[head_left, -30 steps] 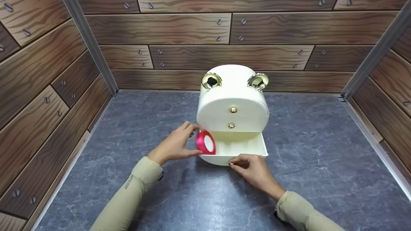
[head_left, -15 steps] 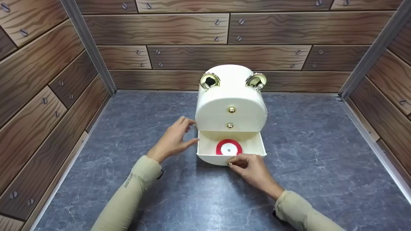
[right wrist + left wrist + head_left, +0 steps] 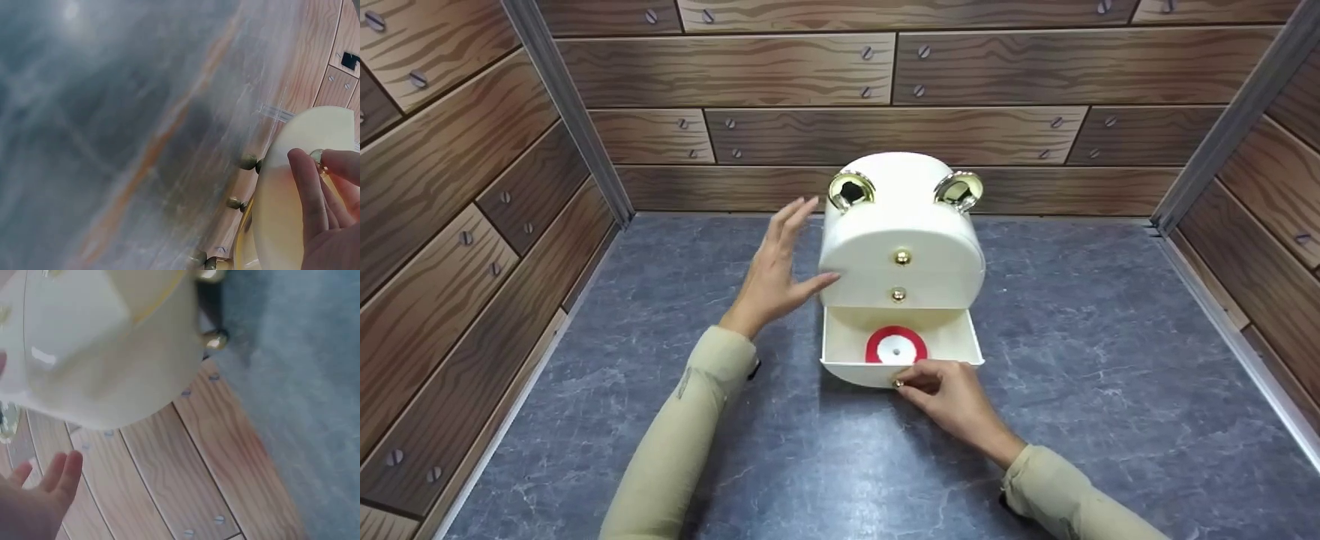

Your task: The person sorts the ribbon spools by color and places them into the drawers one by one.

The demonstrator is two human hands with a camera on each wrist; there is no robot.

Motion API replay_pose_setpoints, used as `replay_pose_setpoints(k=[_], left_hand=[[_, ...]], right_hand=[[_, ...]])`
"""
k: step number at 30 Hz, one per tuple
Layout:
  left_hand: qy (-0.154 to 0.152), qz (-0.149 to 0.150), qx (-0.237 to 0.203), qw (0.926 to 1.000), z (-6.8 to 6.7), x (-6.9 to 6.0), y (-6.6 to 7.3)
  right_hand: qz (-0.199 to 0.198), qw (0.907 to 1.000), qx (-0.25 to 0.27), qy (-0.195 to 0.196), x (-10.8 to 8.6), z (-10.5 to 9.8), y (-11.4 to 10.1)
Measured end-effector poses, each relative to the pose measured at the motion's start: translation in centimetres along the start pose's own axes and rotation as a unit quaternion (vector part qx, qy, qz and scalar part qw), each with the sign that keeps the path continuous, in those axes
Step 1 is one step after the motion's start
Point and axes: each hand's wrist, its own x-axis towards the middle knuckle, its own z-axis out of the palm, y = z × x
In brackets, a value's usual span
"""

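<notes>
A white rounded drawer box with two gold ear-like rings on top stands in the middle of the head view. Its lowest drawer is pulled out. Flat in that drawer lies a red ribbon spool with a white centre, its near edge hidden by the drawer front. My right hand pinches the drawer's small gold knob between thumb and fingers. At the box's left side my left hand is raised, fingers spread and holding nothing; its thumb overlaps the box's front edge, and I cannot tell if they touch.
Two more gold knobs sit on the box's upper front. A dark marbled surface lies under it. Wood-patterned panels wall the back and both sides, joined by grey corner strips.
My left hand has let go of the ribbon spool, which now lies flat in the drawer, and has risen along the box's left side. My right hand stays at the knob.
</notes>
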Motion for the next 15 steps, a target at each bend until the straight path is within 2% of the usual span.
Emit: replay_pose_setpoints(k=[4,8,11,15], left_hand=[[-0.020,-0.005,-0.047,0.9987,0.8,2.3,-0.4],[-0.027,0.003,-0.090,0.9956,1.7,3.7,-0.2],[-0.030,0.001,-0.103,0.9943,2.2,4.3,0.0],[-0.050,-0.018,-0.110,0.9925,2.7,4.4,0.1]], right_hand=[[0.004,1.0000,0.002,-0.005,-0.1,0.0,0.1],[0.008,1.0000,0.000,-0.006,-0.1,-0.1,0.0],[0.006,1.0000,-0.003,-0.003,0.0,-0.2,0.0],[0.006,1.0000,-0.002,-0.006,-0.1,-0.2,-0.1]])
